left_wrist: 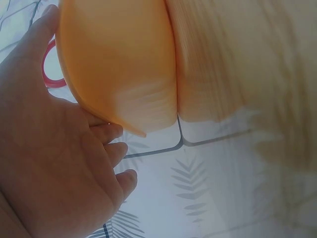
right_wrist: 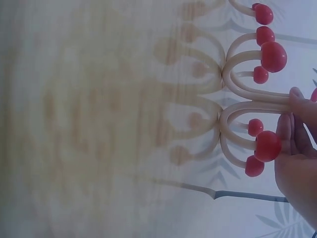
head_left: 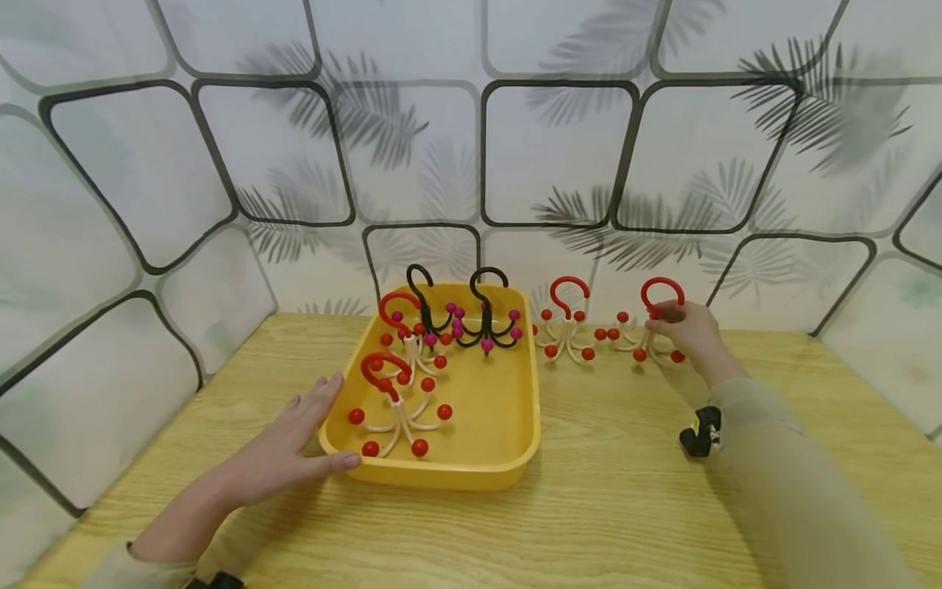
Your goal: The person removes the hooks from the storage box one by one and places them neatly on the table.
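Pinching the stem of the held hanger between thumb and fingers of the right grip, just below its red hook, at the right of the head view. Resting the left grip unclenched against the yellow tray, with fingers along its left rim and thumb at its lower-left corner. Can see a second hanger just left of the held one, likewise red-hooked and red-balled, standing on the tabletop near the tray's right side. Can count four more inside the tray: a front hanger and a middle hanger at its left, both red-hooked, then two black hangers with magenta balls at its top edge. Can also make out a leaf-patterned backdrop across the upper frame
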The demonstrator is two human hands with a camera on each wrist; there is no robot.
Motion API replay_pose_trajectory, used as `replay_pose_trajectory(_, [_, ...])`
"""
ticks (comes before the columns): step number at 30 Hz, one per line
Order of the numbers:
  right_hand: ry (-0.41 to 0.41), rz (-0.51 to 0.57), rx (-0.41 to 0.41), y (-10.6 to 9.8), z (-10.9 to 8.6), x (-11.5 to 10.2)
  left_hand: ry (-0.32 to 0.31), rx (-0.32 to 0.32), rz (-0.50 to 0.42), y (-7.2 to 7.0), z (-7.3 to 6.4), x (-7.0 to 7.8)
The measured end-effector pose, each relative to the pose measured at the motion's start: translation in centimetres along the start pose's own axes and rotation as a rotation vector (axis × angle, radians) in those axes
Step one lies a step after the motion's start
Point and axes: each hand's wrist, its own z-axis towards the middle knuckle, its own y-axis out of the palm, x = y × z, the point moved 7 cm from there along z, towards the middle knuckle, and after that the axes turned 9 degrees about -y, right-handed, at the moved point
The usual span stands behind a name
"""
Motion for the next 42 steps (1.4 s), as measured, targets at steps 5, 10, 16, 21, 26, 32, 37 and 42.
replay_pose_trajectory(5, [0.009,0.006,-0.016,0.2,-0.2,0.0,-0.005,0.001,-0.003,0.0,0.0,0.0])
replay_pose_trajectory(10, [0.027,0.073,0.016,0.0,-0.2,-0.2,-0.015,-0.003,-0.009,0.0,0.0,0.0])
replay_pose_trajectory(16, [0.023,0.065,0.143,-1.2,0.0,-1.7,-0.005,-0.002,-0.017,0.0,0.0,0.0])
replay_pose_trajectory(21, [0.027,0.086,0.247,-2.2,0.2,-3.9,-0.002,-0.006,-0.013,0.0,0.0,0.0])
replay_pose_trajectory(26, [-0.018,0.071,0.347,-2.4,0.3,-6.6,-0.006,-0.011,-0.016,0.0,0.0,0.0])
replay_pose_trajectory(32, [-0.104,0.105,0.372,-1.1,0.4,-9.9,0.0,-0.01,-0.023,0.0,0.0,0.1])
replay_pose_trajectory(37, [-0.201,0.21,0.302,1.6,1.1,-12.2,0.007,-0.006,-0.022,-0.1,0.0,0.2])
replay_pose_trajectory(42, [-0.194,0.239,0.2,5.2,1.7,-13.9,0.002,-0.011,-0.026,-0.1,0.0,0.1])
